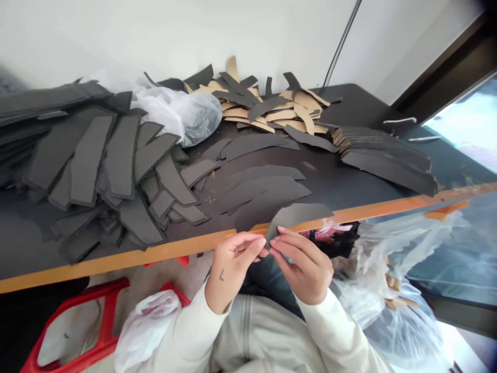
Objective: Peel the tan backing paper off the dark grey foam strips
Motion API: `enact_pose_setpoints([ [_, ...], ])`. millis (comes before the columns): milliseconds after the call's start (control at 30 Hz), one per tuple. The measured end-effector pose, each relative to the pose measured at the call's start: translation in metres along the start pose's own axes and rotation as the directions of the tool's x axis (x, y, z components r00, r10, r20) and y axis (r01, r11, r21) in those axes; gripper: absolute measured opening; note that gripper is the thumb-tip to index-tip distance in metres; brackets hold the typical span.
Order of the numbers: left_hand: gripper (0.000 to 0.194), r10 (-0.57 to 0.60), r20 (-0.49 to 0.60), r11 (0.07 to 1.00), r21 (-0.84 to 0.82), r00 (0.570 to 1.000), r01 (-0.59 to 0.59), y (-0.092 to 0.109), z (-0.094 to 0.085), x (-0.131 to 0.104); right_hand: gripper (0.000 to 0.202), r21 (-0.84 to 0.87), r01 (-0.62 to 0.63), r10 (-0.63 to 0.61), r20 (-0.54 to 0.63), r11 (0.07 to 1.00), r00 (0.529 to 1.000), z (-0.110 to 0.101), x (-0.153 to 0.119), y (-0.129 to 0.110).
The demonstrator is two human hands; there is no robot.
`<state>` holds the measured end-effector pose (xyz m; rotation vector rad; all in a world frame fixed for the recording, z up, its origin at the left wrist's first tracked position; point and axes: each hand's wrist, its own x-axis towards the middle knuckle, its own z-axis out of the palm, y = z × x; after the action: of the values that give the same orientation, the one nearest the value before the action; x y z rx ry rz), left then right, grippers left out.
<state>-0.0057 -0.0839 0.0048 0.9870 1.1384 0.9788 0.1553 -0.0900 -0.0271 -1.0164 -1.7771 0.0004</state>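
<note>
A curved dark grey piece (297,214) is held up at the table's front edge. My right hand (301,261) pinches its lower left end between thumb and fingers. My left hand (236,264) is closed, with thumb and fingertips pressed together at that same end. Just beyond, several similar dark pieces (267,194) lie overlapping on the dark table (322,178). Farther back are more curved dark pieces (260,146).
A large heap of dark pieces (124,155) covers the left. Behind lie a clear plastic bag (202,116) and tan and black strips (272,106). A dark stack (388,155) stands right. Below are a red stool (108,311) and plastic bags (404,326).
</note>
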Motion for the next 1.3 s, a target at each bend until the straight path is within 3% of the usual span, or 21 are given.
enact_pose_setpoints([
  [233,0.017,0.195,-0.019,0.976,0.108,0.981,-0.192,-0.002,0.001,-0.005,0.02,0.107,-0.128,0.129,0.004,0.986,0.992,-0.002,0.005,-0.012],
  [367,0.016,0.195,-0.065,0.977,0.106,0.979,-0.187,-0.004,0.002,-0.007,0.018,0.164,-0.204,0.204,0.014,0.965,0.979,-0.001,0.005,-0.016],
  [933,0.012,0.232,-0.114,0.968,0.127,0.966,-0.217,-0.007,0.002,-0.008,0.02,0.03,-0.094,0.092,0.046,0.995,0.995,0.0,0.004,-0.011],
  [1100,0.024,0.204,-0.183,0.979,0.02,0.962,-0.204,-0.005,0.005,-0.005,0.019,0.118,-0.15,0.142,0.077,0.982,0.987,-0.001,0.008,-0.014],
  [1200,0.029,0.267,-0.174,0.959,-0.043,0.948,-0.278,-0.007,0.008,-0.003,0.015,0.181,-0.221,0.203,0.111,0.958,0.973,-0.003,0.011,-0.015],
  [1300,0.028,0.345,-0.167,0.937,-0.001,0.924,-0.35,-0.01,0.01,-0.001,0.012,0.22,-0.296,0.272,0.134,0.93,0.953,-0.004,0.01,-0.016],
])
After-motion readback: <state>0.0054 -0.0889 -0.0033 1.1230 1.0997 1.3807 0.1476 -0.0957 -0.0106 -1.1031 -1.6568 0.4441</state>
